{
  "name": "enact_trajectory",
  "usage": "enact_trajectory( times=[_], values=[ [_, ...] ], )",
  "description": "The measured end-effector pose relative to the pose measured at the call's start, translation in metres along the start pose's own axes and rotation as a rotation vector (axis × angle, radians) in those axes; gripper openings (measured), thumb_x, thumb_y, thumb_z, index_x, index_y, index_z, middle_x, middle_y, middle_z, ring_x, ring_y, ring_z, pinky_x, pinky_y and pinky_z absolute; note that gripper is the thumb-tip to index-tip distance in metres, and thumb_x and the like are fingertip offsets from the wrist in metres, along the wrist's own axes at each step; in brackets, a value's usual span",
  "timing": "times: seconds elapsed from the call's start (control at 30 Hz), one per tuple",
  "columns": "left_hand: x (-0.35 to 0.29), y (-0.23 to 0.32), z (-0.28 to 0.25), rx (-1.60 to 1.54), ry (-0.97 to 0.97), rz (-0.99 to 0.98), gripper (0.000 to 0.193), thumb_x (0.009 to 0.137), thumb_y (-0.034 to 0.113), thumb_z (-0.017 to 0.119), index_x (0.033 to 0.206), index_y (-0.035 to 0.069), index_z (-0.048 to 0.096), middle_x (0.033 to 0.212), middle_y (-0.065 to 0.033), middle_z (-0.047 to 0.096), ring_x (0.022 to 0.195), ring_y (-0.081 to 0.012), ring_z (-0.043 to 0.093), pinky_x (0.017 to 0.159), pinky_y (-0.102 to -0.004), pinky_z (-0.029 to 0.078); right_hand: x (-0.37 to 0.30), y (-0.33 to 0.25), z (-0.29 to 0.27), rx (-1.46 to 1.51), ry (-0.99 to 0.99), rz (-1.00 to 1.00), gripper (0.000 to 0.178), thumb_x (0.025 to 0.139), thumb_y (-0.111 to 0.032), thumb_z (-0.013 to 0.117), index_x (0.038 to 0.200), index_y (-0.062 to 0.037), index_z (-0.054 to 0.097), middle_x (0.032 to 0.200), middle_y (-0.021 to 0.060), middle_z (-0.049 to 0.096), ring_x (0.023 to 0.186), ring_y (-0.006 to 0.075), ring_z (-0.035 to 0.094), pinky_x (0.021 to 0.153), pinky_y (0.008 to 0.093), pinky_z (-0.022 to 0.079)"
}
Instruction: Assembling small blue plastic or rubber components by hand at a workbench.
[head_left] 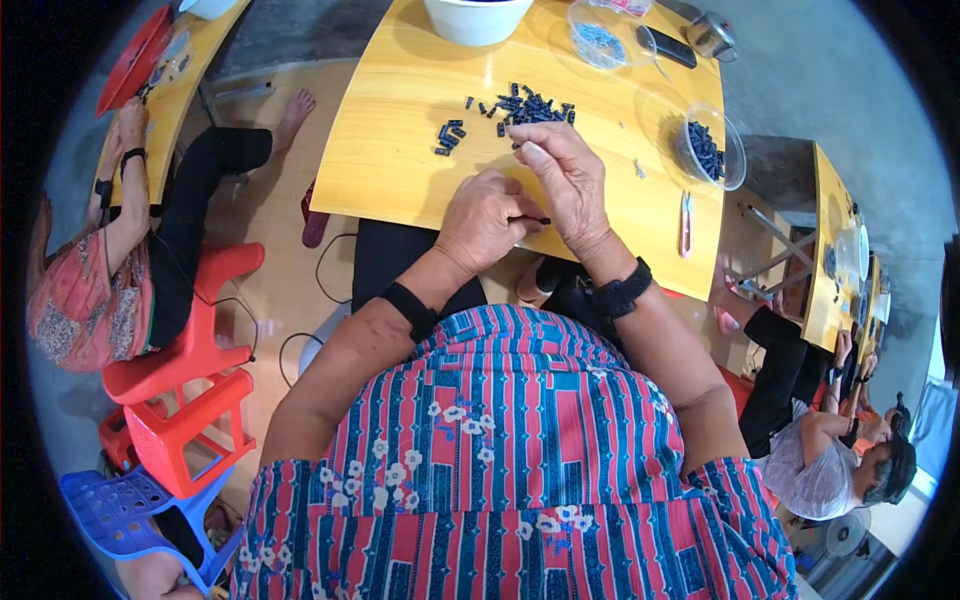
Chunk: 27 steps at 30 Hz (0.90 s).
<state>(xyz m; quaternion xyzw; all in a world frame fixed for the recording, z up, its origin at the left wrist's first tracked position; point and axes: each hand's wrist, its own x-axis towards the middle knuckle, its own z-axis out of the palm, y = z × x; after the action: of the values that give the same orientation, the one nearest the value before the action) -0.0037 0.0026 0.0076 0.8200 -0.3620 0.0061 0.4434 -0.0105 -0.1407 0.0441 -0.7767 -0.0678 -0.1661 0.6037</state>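
Close together over the table's near edge, both my hands are at work. My left hand [487, 218] is closed, its thumb and fingertips pinching a small black part [543, 221]. Raised just right of it, my right hand [568, 185] has thumb and forefinger pinched together; whatever lies between them is too small to make out. Beyond the fingers is a loose pile of small black plastic parts [537, 106]. A smaller cluster of the same black parts [450, 137] lies left of that pile.
On the yellow table [390, 120] stand a white bowl [475, 25], a clear tub of black parts [708, 155] and a tub of blue pieces [598, 45]. A black phone-like slab [668, 47], metal mug [710, 38] and red-handled snips [686, 228] lie rightward. People sit at side tables.
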Motion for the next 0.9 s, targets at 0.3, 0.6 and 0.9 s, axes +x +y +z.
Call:
enact_trajectory(
  times=[0.3,0.6,0.9],
  values=[
    [0.0,-0.004,0.005,-0.068,0.092,-0.101,0.018,0.072,0.019,0.071,0.078,0.002,0.067,0.082,-0.0172,0.067,0.077,-0.0387,0.062,0.07,-0.0475,0.05,-0.005,0.005,0.018,-0.139,-0.172,-0.084,0.021,0.085,-0.009,0.062,0.105,-0.0024,0.067,0.096,0.0125,0.063,0.094,0.0276,0.059,0.087,0.0339,0.048],
    [-0.003,0.001,0.005,-0.137,0.146,-0.161,0.036,0.078,0.023,0.07,0.106,0.002,0.06,0.097,-0.0181,0.066,0.088,-0.0382,0.063,0.072,-0.046,0.051,-0.006,0.01,0.024,-0.243,-0.256,-0.13,0.031,0.086,-0.028,0.066,0.106,-0.0047,0.066,0.099,0.0169,0.059,0.096,0.0341,0.059,0.086,0.0395,0.049],
    [-0.009,-0.002,0.002,-0.108,0.025,-0.144,0.034,0.082,0.018,0.066,0.11,0.0,0.058,0.111,-0.019,0.059,0.103,-0.0356,0.055,0.086,-0.0439,0.046,-0.007,0.013,0.026,-0.259,-0.33,-0.142,0.046,0.084,-0.046,0.064,0.108,-0.0064,0.065,0.103,0.0172,0.059,0.096,0.035,0.059,0.086,0.0411,0.05]
  ],
)
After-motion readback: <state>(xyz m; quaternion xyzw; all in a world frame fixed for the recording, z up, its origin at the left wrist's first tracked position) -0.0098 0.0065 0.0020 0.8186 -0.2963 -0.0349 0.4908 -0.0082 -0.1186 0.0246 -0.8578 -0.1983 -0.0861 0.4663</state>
